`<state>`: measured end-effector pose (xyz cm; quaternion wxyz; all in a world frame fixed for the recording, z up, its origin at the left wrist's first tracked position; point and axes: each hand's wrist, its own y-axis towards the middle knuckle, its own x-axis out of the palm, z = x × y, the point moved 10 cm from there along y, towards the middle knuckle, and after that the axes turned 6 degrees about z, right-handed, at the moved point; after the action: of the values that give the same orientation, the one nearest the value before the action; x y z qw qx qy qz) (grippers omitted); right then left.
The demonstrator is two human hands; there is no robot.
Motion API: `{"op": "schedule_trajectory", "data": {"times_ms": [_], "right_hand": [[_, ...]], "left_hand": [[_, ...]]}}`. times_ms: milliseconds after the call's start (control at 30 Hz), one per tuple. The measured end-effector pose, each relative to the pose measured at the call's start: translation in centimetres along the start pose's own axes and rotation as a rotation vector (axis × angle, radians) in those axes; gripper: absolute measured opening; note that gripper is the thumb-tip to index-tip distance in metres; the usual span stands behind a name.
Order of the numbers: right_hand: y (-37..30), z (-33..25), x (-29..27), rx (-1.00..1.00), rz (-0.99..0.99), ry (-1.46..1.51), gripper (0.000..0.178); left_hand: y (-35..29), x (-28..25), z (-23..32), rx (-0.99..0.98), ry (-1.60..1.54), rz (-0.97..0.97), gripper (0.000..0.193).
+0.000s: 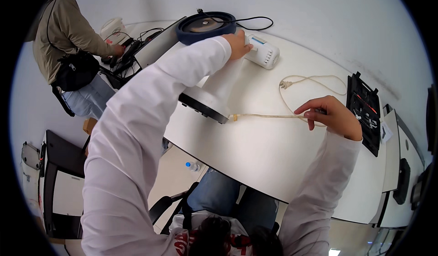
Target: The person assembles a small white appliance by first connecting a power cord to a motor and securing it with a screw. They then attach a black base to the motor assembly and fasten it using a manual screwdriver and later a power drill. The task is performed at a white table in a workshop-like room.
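White sleeves span the lower frame. At upper centre, the left grip is wrapped around a white appliance, whose body slants below it over the worktop; right of centre, the right grip narrowly pinches its pale cord.

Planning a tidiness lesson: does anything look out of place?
Yes: a blue-capped bottle is on the floor, an odd spot. The white pedestal appliance is tipped over, its base facing sideways, not down.
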<state>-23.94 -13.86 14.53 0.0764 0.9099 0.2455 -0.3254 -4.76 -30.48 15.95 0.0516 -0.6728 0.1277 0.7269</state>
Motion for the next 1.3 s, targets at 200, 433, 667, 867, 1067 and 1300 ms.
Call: {"op": "schedule_trajectory", "data": {"times_ms": [200,433,667,867,1067,1300], "right_hand": [[-0.2,0.5,0.3,0.014,0.005,0.006,0.013],[-0.8,1.1,-0.5,-0.010,0.031,0.022,0.015],[-1.2,2.0,-2.1,-0.047,0.147,-0.049,0.014],[-3.4,6.4,-3.9,0.013,0.423,0.124,0.011],[-5.7,4.4,-0.4,-0.256,0.937,-0.371,0.006],[-5.9,2.3,4.5,-0.137,0.899,-0.121,0.012]], "left_hand": [[-6.4,-4.7,-2.9,0.159,-0.060,0.051,0.065],[-18.0,-5.0,-10.0,0.225,-0.708,-0.043,0.063],[-22.4,-5.9,-9.6,0.340,-0.313,0.498,0.078],[-20.8,-5.4,-10.4,0.327,-0.535,0.543,0.056],[-21.5,-6.8,-5.5,0.378,-0.667,0.616,0.058],[-21.2,-7.8,-1.1,0.233,-0.870,0.459,0.052]]}}
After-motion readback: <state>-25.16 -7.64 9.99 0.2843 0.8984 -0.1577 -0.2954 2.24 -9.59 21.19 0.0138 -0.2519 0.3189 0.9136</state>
